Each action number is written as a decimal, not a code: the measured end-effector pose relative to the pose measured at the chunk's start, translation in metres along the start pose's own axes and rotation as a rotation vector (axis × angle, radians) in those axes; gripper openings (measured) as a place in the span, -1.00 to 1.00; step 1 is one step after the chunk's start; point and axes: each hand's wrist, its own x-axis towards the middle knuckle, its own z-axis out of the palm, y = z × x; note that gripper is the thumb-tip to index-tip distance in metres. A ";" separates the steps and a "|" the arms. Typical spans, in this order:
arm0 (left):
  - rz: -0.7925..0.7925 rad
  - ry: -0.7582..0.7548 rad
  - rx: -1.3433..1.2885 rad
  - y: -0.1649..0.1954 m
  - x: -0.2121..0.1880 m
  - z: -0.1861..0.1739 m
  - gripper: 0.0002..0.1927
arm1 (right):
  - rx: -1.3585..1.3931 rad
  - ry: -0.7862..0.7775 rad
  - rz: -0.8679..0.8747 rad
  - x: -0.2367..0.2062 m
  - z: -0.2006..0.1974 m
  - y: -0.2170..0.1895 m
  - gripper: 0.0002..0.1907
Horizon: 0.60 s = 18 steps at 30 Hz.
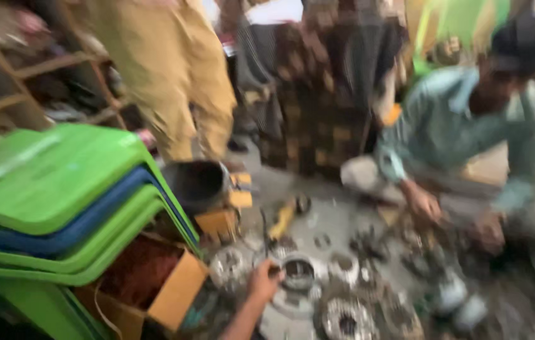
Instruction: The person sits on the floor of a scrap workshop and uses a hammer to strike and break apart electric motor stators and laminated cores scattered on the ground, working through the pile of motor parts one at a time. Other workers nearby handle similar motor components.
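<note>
The hand [262, 281] reaches a round metal ring part [299, 272] on the floor (blurred). Its grip I cannot tell. A firmer hold seems needed next.

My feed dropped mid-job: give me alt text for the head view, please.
Blurred view down at a cluttered floor: one hand, side unclear, reaches to a round metal part among other metal rings and discs. Stacked green and blue plastic stools stand left above an open cardboard box; a crouching person handles parts at right.
</note>
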 end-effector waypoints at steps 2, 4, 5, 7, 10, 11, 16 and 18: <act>0.085 -0.012 -0.115 -0.001 -0.004 0.010 -0.82 | 0.029 -0.026 -0.056 -0.019 -0.021 0.015 -0.71; 0.048 -0.008 -0.002 -0.007 -0.010 0.018 -0.78 | 0.084 -0.067 -0.140 -0.036 -0.030 0.019 -0.70; 0.061 -0.006 0.039 -0.007 -0.012 0.019 -0.77 | 0.109 -0.083 -0.168 -0.042 -0.033 0.015 -0.69; 0.127 0.034 -0.004 -0.004 -0.016 0.018 -0.79 | 0.171 -0.106 -0.229 -0.048 -0.033 -0.006 -0.69; 0.191 0.066 -0.056 0.006 -0.020 0.016 -0.82 | 0.149 0.018 -0.210 -0.044 -0.035 -0.056 -0.79; 0.211 0.077 -0.071 0.008 -0.019 0.015 -0.83 | 0.069 0.028 -0.279 -0.043 -0.038 -0.074 -0.77; 0.316 0.108 -0.189 0.008 -0.022 0.016 -0.84 | -0.113 -0.002 -0.500 -0.036 -0.046 -0.136 -0.66; 0.345 0.111 -0.190 0.004 -0.023 0.018 -0.85 | -0.137 -0.037 -0.520 -0.037 -0.046 -0.145 -0.61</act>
